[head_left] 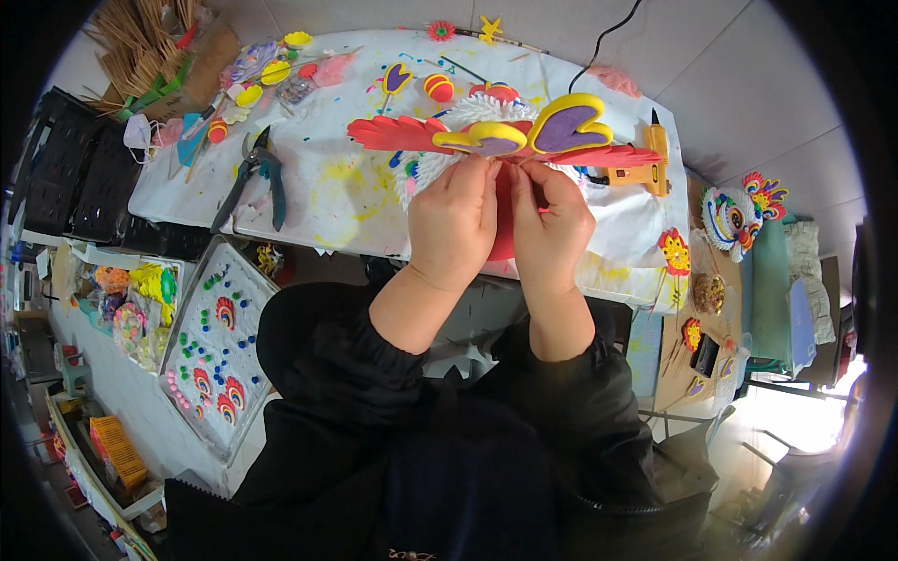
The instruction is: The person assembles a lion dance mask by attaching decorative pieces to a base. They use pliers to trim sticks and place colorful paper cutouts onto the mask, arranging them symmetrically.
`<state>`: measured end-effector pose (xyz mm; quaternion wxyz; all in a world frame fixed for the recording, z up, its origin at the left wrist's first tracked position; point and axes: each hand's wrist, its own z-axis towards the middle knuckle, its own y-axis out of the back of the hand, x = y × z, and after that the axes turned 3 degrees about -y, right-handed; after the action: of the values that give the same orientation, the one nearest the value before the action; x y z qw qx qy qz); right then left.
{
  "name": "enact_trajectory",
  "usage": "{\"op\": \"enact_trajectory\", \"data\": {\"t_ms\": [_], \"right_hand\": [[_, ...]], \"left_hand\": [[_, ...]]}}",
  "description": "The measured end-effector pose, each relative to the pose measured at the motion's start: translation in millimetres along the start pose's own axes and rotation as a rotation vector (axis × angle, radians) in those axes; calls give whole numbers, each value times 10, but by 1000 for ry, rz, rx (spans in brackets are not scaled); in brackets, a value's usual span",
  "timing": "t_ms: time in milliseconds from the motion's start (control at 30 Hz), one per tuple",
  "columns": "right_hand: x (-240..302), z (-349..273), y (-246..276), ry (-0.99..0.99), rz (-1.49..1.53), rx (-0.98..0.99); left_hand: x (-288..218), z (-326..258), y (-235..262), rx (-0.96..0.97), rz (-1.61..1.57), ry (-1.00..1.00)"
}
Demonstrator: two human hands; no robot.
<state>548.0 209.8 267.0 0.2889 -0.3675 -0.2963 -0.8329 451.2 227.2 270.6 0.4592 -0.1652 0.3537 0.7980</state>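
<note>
In front of me, my left hand (451, 217) and my right hand (556, 217) meet with thumbs and fingertips pinched together at the middle of a colourful modelled craft figure. Right above my fingertips are two purple heart-shaped pieces with thick yellow rims, the left one (482, 140) tilted flat and the right one (572, 126) facing up. A red feathered piece (393, 134) spreads out to both sides behind them. White fringe (468, 112) shows beyond, and a smooth red part (502, 229) hangs between my wrists. The exact spot under my fingertips is hidden.
Pruning shears (254, 182) lie left on the paint-stained white table cover (346, 201). A yellow hot glue gun (645, 164) is at the right. Beside my left knee, a tray (220, 351) holds small coloured pieces. A finished lion-like head (734, 220) stands far right; bamboo sticks (140, 61) fill the far left.
</note>
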Motion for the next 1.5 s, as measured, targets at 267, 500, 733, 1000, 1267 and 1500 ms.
{"op": "enact_trajectory", "data": {"t_ms": [267,500,733,1000,1267,1500], "right_hand": [[22,22,9,39,-20,-8],[22,38,44,30,-74,54],[12,47,47,-4,-51,89],[18,51,52,4,-68,96],[29,65,69,-61,-48,110],[68,77,78,-55,-34,93]], "left_hand": [[27,14,18,-1,-16,-52],[-65,224,249,-4,-125,-23],[-42,259,241,47,-110,3],[-15,260,167,21,-121,1],[-10,185,92,32,-119,21],[31,120,40,6,-158,23]]}}
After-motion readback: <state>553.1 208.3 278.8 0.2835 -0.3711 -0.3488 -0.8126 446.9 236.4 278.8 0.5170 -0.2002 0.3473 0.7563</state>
